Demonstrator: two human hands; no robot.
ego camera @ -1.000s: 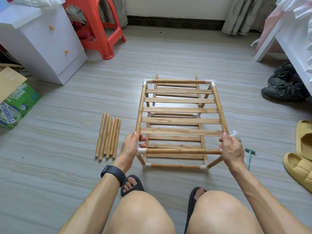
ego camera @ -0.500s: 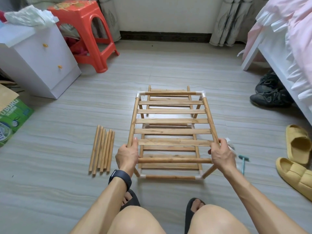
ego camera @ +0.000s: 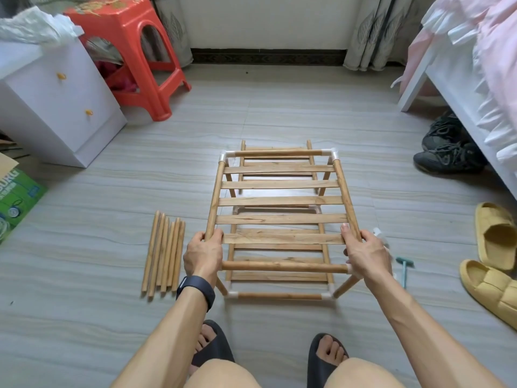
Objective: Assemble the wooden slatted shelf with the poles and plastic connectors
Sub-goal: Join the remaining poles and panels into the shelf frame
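Note:
A two-tier wooden slatted shelf (ego camera: 282, 201) stands on the floor in front of me, its poles joined by white plastic connectors (ego camera: 331, 154) at the corners. My left hand (ego camera: 202, 254) grips the near end of the upper tier's left side pole. The near end of the right side pole sits in my right hand (ego camera: 363, 252). Several loose wooden poles (ego camera: 165, 253) lie side by side on the floor left of the shelf.
A white drawer cabinet (ego camera: 56, 107) and red plastic stool (ego camera: 134, 51) stand at back left, a green box (ego camera: 16, 200) at far left. A white bed (ego camera: 461, 79), dark shoes (ego camera: 447, 152) and yellow slippers (ego camera: 492, 247) are on the right. A small teal tool (ego camera: 404, 268) lies near my right hand.
The view has tilted up and pulled back, so the shelf sits lower in frame. Both hands have stayed on the near ends of the upper tier's side poles.

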